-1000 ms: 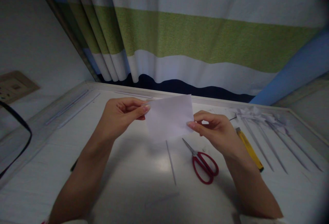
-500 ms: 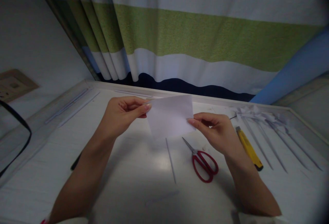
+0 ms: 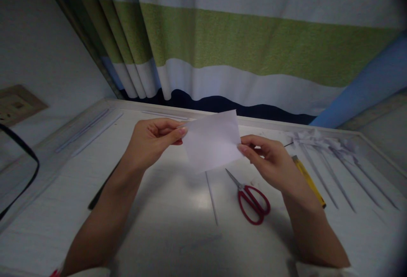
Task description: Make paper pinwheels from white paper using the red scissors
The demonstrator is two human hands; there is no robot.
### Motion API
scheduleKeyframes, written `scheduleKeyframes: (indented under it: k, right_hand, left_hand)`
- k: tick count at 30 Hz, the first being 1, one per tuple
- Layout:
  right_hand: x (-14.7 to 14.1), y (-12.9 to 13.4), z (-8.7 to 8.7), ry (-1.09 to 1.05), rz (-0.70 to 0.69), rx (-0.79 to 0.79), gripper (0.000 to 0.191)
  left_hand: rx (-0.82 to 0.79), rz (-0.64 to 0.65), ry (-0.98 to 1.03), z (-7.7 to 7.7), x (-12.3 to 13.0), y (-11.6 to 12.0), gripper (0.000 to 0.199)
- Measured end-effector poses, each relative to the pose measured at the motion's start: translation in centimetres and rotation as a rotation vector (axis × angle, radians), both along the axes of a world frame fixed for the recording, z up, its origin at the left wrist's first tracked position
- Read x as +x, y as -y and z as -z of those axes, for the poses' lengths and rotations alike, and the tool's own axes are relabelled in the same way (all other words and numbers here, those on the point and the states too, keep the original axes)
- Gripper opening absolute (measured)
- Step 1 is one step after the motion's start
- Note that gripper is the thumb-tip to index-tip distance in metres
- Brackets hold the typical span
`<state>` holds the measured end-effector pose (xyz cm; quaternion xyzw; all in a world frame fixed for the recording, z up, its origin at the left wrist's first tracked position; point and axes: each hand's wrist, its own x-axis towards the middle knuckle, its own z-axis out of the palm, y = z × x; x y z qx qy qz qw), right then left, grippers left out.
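One paper sheet (image 3: pixel 213 142), long axis sideways, rising rightward; left hand (image 3: pixel 152 143), right hand (image 3: pixel 269 160) pinching.

Prob. a home rm: striped curtain (image 3: pixel 254 44), wall socket (image 3: pixel 19 104), white desktop (image 3: pixel 168 222).

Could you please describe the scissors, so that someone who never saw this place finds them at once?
On the white table, find the right hand, at the edge of the white paper. The scissors lie nearer the person, left of the right forearm. Two red looped handles set them apart from the yellow cutter on the forearm's other side.
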<state>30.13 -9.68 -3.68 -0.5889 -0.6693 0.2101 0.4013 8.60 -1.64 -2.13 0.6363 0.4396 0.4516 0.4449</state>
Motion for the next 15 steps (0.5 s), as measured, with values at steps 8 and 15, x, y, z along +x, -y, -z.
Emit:
scheduleKeyframes:
  k: [8,15]
  right_hand:
    - [-0.15,0.29,-0.05,0.154,0.003,-0.028,0.009]
    - [0.36,0.06,-0.20,0.012,-0.051,-0.085,0.011]
  left_hand:
    - [-0.006,0.012,-0.009,0.30,0.07,-0.11,0.010]
    - [-0.021,0.017,-0.002,0.29,0.24,0.19,0.008]
